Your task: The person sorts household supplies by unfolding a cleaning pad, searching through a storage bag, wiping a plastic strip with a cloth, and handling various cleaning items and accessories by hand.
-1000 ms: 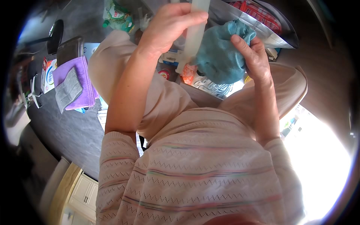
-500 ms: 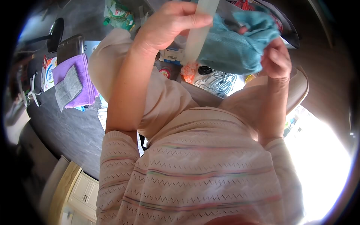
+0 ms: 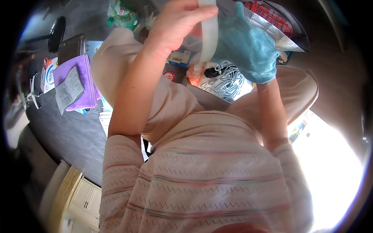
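At the top middle, my left hand (image 3: 176, 23) pinches a pale translucent strip (image 3: 210, 37) between thumb and fingers. The strip hangs down and curves slightly, its lower end above a small orange-and-white packet (image 3: 195, 74). My right hand is inside a teal ribbed cloth (image 3: 248, 50) that covers it down to the wrist like a mitt. One narrow point of the cloth sticks up at the top, but the fingers beneath are hidden. Below the cloth lies a tangle of pale blue-grey cords or hooks (image 3: 229, 83) with a black piece beside it.
On the left lie a folded purple cloth (image 3: 75, 85) with a grey cloth (image 3: 70, 90) on it, and a dark tray (image 3: 72, 48). A green-labelled bottle (image 3: 123, 15) lies at the back. A silvery bag with red plaid (image 3: 270, 17) stands at top right.
The teal cloth now covers my right hand, whose bare fingers gripped its edge before. It has shifted slightly left. The strip stays in my left hand, now more bowed.
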A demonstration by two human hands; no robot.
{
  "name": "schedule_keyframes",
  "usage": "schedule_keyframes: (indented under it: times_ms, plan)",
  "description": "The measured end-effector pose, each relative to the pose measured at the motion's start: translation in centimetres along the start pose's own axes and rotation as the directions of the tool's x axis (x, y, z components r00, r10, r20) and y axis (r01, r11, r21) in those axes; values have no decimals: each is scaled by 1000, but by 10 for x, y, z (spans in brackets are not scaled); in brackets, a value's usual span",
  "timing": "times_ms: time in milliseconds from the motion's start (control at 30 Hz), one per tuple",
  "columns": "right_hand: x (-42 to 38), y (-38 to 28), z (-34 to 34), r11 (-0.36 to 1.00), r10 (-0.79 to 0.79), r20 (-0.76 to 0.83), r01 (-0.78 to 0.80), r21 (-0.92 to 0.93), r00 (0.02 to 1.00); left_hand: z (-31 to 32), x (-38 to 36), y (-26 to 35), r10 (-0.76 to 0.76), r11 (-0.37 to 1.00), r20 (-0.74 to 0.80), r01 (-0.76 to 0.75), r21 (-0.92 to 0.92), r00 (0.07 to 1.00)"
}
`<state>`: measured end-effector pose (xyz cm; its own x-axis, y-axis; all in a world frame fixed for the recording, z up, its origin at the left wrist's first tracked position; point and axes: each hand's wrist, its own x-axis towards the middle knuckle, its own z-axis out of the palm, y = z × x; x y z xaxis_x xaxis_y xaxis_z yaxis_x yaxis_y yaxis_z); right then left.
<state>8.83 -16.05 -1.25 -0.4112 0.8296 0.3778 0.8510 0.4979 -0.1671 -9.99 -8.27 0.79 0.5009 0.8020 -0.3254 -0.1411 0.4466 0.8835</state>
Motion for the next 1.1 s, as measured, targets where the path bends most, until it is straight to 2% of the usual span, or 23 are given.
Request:
schedule_keyframes:
  times_ms: [100, 133, 167, 200, 233, 267, 300, 333, 367, 400, 433, 500, 567, 700, 767, 800, 833, 867, 1100]
  plan:
    - [7, -7, 10, 998, 47, 22, -46, -43, 999, 14, -5, 2, 48, 932, -114, -4, 362, 992]
    - [11, -10, 12, 996, 62, 28, -60, -59, 998, 11, -1, -8, 228, 919, -51, -197, 341, 972]
    - [15, -13, 13, 994, 76, 33, -73, -77, 997, 10, 1, -8, 225, 929, -55, -197, 313, 973]
    - [23, -19, 7, 995, 31, -58, -36, -88, 998, 7, 2, -8, 223, 939, -61, -198, 283, 973]
    - [24, -18, 8, 1000, 12, -89, -14, -22, 996, 5, 3, -8, 220, 948, -68, -197, 252, 973]
    - [26, -15, 11, 999, -5, -120, 11, 43, 993, 5, 7, -12, 231, 967, -57, -222, 127, 971]
    - [28, -14, 13, 993, -21, -152, 37, 109, 988, 6, 4, -7, 181, 980, -82, -174, 92, 980]
    - [30, -15, 11, 987, -16, -125, 36, 158, 992, 7, 1, 0, 131, 991, -106, -125, 55, 986]
    - [36, -18, 10, 998, 61, 70, -62, 6, 996, 8, -1, 7, 78, 997, -128, -76, 20, 989]
    - [51, -29, 3, 979, 165, 247, -127, -162, 955, 9, 0, 12, 77, 996, -161, -81, -21, 984]
    - [61, -36, -2, 929, 288, 395, -154, -336, 873, 7, 1, 11, 117, 992, -149, -124, -40, 982]
    - [64, -39, -3, 937, 347, 375, -304, -171, 859, 3, 6, 7, 197, 975, -128, -208, -82, 972]
    - [64, -39, -1, 949, 306, 321, -314, -29, 896, 1, 12, 1, 311, 946, -147, -290, 146, 939]
    - [44, -30, 17, 988, 27, 81, -39, 148, 996, 2, 5, 6, 548, 740, -191, -366, 564, 814]
    - [32, -27, 28, 971, -112, -58, 122, 207, 992, 4, 3, 6, 689, 633, -195, -447, 633, 698]
    - [29, -31, 28, 979, -74, 54, 62, 195, 996, 5, 3, 6, 750, 572, -191, -478, 667, 633]
    - [28, -35, 27, 985, -34, 165, 5, 170, 986, 4, 1, 5, 736, 593, -205, -468, 655, 645]
    - [27, -40, 23, 998, -26, 250, 9, 68, 968, 2, 0, 6, 722, 612, -218, -460, 643, 657]
    - [-7, -42, 31, 988, -140, 247, 120, 94, 959, -7, 4, 5, 666, 692, -329, -388, 609, 670]
